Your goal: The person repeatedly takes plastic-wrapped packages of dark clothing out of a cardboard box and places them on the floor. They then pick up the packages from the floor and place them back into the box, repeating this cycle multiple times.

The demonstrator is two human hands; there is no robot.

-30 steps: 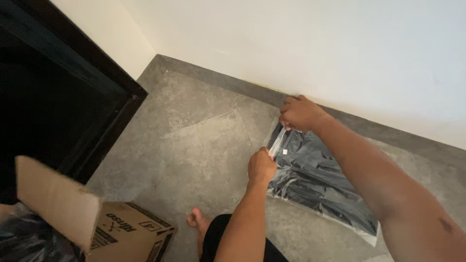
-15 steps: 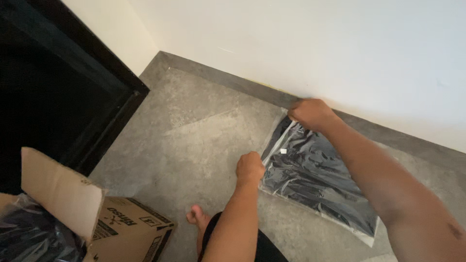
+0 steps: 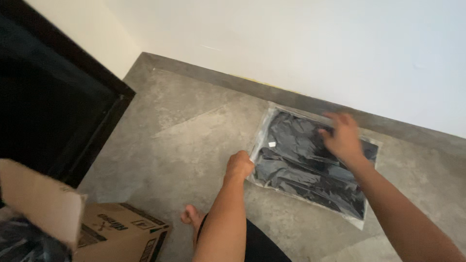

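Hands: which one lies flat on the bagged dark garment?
The right hand, palm down on the clear bag; the left hand only grips its near edge.

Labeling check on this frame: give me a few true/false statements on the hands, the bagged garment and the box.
1. The clear bag with a dark garment lies flat on the floor. True.
2. The right hand rests on top of the bag. True.
3. The left hand is inside the cardboard box. False: it is at the bag's near left edge.
4. The bag sits in the box. False: it lies by the wall, apart from the box.
5. A bare foot shows near the box. True.
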